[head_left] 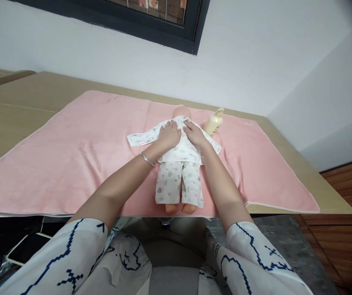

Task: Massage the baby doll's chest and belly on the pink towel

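Note:
A baby doll (182, 111) lies on a pink blanket (102, 143), its head toward the wall and its feet at the near table edge. It wears a white patterned top (180, 152) with the sleeves spread out and matching trousers (169, 180). My left hand (170, 135) lies flat on the left side of the doll's chest, fingers stretched out. On the right side of the chest rests my right hand (194, 133), its fingers also extended. Neither hand grasps anything that I can see. The doll's face is hard to make out.
A pale yellow pump bottle (213, 124) stands on the blanket just right of the doll's shoulder. The wooden table (68, 84) meets a white wall below a dark window frame (191, 39). Wooden panelling (344, 221) is at the lower right.

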The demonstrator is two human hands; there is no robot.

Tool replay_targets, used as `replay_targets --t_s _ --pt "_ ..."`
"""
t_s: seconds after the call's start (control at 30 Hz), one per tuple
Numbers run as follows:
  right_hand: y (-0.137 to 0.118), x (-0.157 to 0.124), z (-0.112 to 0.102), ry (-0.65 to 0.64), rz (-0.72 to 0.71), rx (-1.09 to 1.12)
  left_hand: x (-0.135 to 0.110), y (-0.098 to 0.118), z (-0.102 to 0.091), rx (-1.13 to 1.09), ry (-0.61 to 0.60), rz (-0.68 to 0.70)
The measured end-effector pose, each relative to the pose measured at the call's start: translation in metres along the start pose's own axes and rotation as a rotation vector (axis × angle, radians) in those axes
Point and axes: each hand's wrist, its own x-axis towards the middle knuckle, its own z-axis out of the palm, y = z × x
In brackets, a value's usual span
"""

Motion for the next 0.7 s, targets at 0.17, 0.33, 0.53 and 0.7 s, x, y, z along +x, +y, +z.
replay_targets --t_s 0.17,0.33,0.53,0.7 --pt "0.017 0.008 0.018 0.054 0.014 0.06 -0.004 0.001 0.003 0.02 0.021 0.01" --pt "0.018 0.008 0.022 0.062 0.008 0.004 -0.002 -0.004 0.004 0.039 0.032 0.025" --pt "0.015 0.004 0.015 -0.011 0.064 -0.078 -0.008 0.011 -0.003 0.031 -0.052 -0.005" --pt "-0.002 -0.003 0.007 -0.034 0.05 -0.157 0.001 0.006 0.0 -0.017 -0.029 0.126"
